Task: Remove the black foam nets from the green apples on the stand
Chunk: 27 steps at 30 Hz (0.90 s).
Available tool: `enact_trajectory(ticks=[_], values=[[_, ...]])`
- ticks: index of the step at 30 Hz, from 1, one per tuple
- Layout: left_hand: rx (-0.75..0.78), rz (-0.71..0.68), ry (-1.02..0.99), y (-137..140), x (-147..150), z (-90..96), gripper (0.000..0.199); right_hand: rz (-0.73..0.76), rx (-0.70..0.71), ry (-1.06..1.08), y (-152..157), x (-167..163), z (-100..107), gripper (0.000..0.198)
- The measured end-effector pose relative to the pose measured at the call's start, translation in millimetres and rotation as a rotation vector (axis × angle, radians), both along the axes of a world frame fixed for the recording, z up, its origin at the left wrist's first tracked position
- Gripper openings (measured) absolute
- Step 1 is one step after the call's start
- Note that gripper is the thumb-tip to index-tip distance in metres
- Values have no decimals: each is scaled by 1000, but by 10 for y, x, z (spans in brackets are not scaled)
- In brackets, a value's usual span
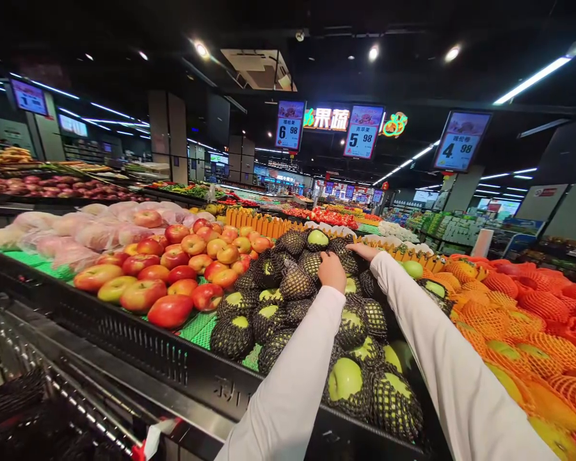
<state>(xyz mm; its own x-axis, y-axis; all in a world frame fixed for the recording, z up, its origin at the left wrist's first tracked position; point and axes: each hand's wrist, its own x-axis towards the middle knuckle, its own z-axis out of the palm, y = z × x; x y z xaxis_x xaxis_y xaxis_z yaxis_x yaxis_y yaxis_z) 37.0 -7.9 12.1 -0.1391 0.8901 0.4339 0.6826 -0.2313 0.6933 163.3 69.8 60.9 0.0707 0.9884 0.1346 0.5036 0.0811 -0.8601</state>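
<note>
Green apples (345, 379) in black foam nets are piled in the middle of the display. My left hand (333, 271) is among the upper apples, its fingers curled down against the netting; what lies beneath them is hidden. To its right, my right hand (365, 251) rests at the top of the pile. Its visible fingers stretch out flat over a netted apple (344, 257), and the rest of the hand is turned away. Between the hands and just beyond them sits a green apple (317, 237) with its top showing through its net.
Loose red apples (170, 275) lie left of the pile, with bagged fruit (84, 230) farther left. Fruit in orange foam nets (509, 320) fills the right side. A black display edge (125, 346) runs along the front. Price screens (363, 131) hang overhead.
</note>
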Motion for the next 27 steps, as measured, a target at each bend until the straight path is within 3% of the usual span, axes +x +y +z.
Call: enact_trajectory(ticks=[9,12,17,21,27], values=[[42,7,-30,35,-29,-64,36,-31,-43,-8,-246,5,58,40],[117,12,-142,62,-30,-68,45,-8,20,-4,-395,0,159,54],[385,-72,-413,54,-19,-24,54,43,243,28,-766,59,275,68],[568,-272,-437,-9,30,2,54,147,449,124,-1139,228,90,71],[674,-572,-307,-71,133,-31,48,81,718,145,-1502,495,-472,98]])
